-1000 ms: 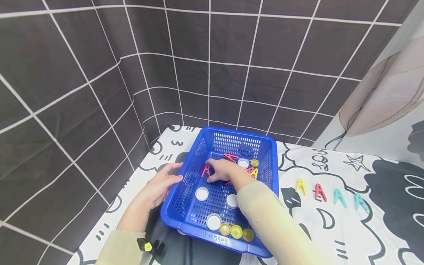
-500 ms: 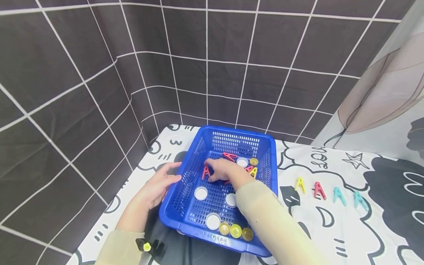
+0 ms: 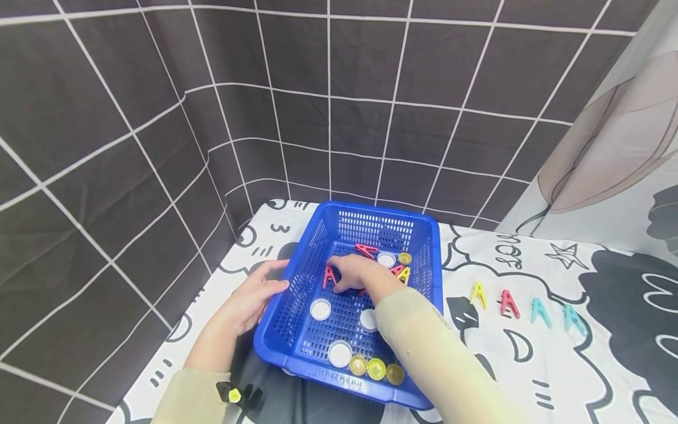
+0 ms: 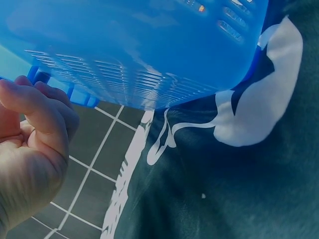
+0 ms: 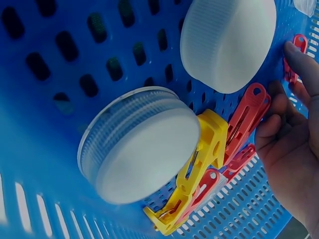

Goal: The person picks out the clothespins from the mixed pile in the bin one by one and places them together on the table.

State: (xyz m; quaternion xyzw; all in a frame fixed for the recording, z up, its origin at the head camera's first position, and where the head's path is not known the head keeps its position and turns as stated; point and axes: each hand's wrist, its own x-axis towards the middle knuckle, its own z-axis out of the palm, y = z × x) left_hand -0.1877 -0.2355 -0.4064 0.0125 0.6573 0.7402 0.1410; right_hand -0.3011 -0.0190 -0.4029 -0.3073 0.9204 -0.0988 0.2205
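Observation:
My left hand holds the left rim of a blue plastic basket, thumb tip on the edge; its bent fingers lie by the rim in the left wrist view. My right hand reaches into the basket and pinches a red clothespin near the left wall. In the right wrist view that red clothespin is partly covered by the fingers. Near this hand lie more red clothespins, a yellow clothespin and white round lids.
Inside the basket are more white lids and several yellow caps. Right of it, a yellow, a red and two teal clothespins lie in a row on the patterned cloth. A dark grid-patterned curtain hangs behind.
The scene shifts very slightly left in the head view. Both hands keep their places, the right still at the red clothespin.

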